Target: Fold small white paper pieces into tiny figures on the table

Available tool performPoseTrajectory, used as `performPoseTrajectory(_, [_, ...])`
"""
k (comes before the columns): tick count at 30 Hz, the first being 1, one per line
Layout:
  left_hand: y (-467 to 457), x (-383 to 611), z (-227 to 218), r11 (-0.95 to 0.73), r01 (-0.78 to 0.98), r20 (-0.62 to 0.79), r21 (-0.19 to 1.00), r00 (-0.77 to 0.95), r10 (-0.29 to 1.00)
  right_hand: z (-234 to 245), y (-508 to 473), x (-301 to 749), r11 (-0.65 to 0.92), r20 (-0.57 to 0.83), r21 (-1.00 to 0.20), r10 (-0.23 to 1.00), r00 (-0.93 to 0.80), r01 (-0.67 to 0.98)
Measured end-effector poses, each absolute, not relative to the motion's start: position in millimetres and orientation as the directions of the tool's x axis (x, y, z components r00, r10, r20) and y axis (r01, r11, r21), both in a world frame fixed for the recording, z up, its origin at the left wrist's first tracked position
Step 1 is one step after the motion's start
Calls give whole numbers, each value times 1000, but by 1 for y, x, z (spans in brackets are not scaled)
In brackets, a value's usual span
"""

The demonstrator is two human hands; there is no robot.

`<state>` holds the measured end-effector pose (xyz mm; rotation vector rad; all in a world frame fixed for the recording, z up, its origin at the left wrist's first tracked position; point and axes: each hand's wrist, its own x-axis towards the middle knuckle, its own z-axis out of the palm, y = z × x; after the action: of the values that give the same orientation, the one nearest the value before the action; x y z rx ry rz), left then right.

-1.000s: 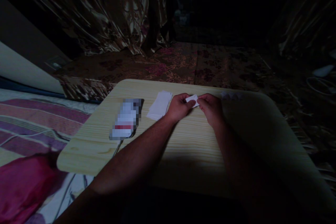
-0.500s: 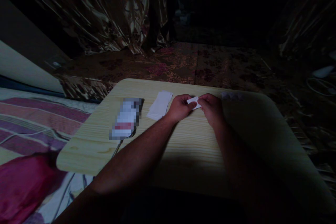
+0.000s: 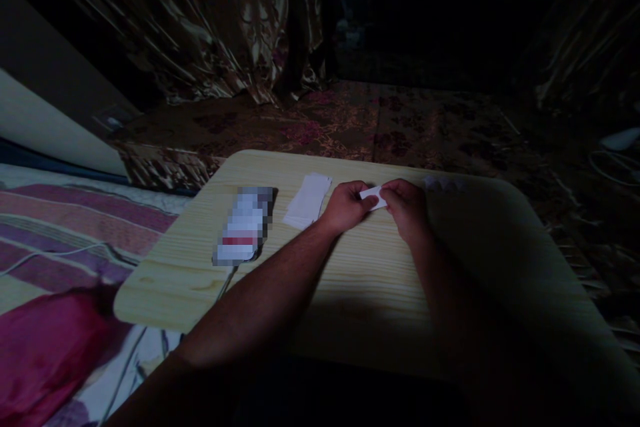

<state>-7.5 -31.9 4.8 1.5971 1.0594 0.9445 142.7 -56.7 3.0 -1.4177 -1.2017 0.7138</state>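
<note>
Between my two hands, just above the wooden table [image 3: 360,273], is a small white piece of paper [image 3: 372,197]. My left hand [image 3: 347,205] pinches its left side, thumb on top. My right hand [image 3: 406,203] grips the right side with thumb and fingers closed. Most of the fingertips are hidden behind the paper and the hands. A stack of white paper strips [image 3: 309,199] lies left of my left hand. Beyond my right hand sit several small folded paper pieces [image 3: 444,184], dim in the shadow.
A phone [image 3: 244,223], its screen blurred out, lies on the table's left with a white cable [image 3: 227,282] running off the near edge. Left of the table is a bed with striped bedding [image 3: 65,220] and a pink cloth [image 3: 50,353]. Curtains [image 3: 250,20] hang behind.
The upper edge of the paper in my hands looks straighter and flatter, where a raised corner showed before. Both hands keep their grip. The whole view has shifted slightly.
</note>
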Motion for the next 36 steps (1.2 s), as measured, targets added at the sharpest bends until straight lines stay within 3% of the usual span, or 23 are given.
performPoseTrajectory(27, [-33, -7, 5, -175, 195, 100, 965, 345, 933, -2, -54, 144, 113, 153, -983, 941, 303, 146])
performPoseTrajectory(36, [-28, -5, 3, -96, -88, 112, 991, 204, 972, -3, -51, 144, 89, 135, -986, 915, 381, 138])
